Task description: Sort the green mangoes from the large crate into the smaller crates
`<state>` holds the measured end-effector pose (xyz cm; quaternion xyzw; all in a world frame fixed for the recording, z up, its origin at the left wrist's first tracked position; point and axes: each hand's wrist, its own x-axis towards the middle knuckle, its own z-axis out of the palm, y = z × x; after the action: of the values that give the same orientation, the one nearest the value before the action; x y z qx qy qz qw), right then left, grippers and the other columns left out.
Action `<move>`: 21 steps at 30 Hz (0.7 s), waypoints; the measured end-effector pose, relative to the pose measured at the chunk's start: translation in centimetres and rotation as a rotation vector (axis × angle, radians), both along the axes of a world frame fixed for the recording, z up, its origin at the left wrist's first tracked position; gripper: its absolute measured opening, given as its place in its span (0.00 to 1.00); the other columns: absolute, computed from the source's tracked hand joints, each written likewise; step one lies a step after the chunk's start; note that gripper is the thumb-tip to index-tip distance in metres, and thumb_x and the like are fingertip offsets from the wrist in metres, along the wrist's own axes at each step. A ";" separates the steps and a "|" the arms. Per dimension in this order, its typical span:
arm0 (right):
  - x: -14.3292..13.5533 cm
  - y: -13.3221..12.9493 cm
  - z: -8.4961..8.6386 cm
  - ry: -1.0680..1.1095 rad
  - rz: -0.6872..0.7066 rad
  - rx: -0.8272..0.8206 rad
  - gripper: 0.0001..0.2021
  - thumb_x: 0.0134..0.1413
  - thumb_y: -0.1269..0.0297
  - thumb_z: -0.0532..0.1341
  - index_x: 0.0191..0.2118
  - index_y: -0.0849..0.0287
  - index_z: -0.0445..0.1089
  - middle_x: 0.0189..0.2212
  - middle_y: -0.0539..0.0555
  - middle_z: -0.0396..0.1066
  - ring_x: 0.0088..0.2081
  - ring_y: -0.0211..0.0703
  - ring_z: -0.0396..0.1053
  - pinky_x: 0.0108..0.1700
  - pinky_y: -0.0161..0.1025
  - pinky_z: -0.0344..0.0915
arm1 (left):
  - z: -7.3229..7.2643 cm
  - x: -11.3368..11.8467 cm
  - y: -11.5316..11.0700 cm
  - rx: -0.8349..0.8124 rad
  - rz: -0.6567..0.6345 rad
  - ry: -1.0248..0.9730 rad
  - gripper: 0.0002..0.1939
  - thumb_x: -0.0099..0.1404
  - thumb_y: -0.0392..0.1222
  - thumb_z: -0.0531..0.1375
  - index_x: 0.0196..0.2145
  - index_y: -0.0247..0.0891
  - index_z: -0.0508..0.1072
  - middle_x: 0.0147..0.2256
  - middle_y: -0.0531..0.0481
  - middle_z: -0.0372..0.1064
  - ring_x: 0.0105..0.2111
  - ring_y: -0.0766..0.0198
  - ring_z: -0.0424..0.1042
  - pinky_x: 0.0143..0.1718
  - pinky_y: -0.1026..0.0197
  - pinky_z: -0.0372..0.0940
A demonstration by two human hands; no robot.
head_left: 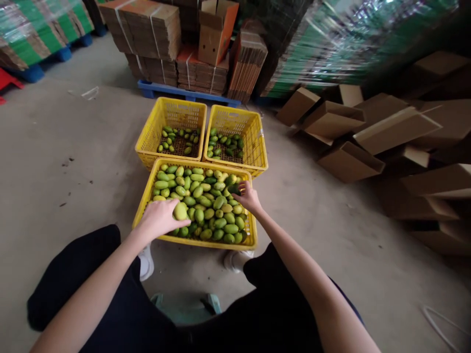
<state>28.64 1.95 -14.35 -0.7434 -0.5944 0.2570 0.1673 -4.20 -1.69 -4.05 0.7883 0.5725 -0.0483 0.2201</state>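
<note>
My left hand (pixel 161 217) is closed around a pale yellow-green oval fruit (pixel 180 211), lemon-like in shape, above the near left part of the full yellow crate (pixel 195 242). On the far right side of that crate, my right hand (pixel 247 197) has its fingers and thumb around a dark green oval fruit (pixel 233 189). Many similar fruits (pixel 206 201), from dark green to yellowish, fill the crate. Behind it stand two more yellow crates, the left one (pixel 145 142) and the right one (pixel 259 147), each with a layer of green fruits on its floor.
A blue pallet (pixel 189 94) bears bundled flat cardboard (pixel 143 29) and an upright carton (pixel 213 37). Open cardboard boxes (pixel 349 159) are heaped on the right. Wrapped green stacks (pixel 331 54) stand behind. Part of a pale green stool (pixel 184 311) shows between my legs.
</note>
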 end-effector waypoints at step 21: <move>-11.3 -9.1 13.1 1.407 -0.101 0.196 0.20 0.36 0.57 0.77 0.37 0.50 0.74 0.33 0.47 0.75 0.36 0.44 0.75 0.42 0.44 0.73 | 2.7 1.6 -1.6 -0.449 0.472 -1.605 0.11 0.54 0.43 0.63 0.34 0.37 0.69 0.22 0.57 0.66 0.16 0.74 0.59 0.28 0.66 0.65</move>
<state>17.34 -7.15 -1.21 -0.4093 -0.3309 0.6131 0.5891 -2.58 -3.25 -1.37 0.3825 0.3693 0.4579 0.7125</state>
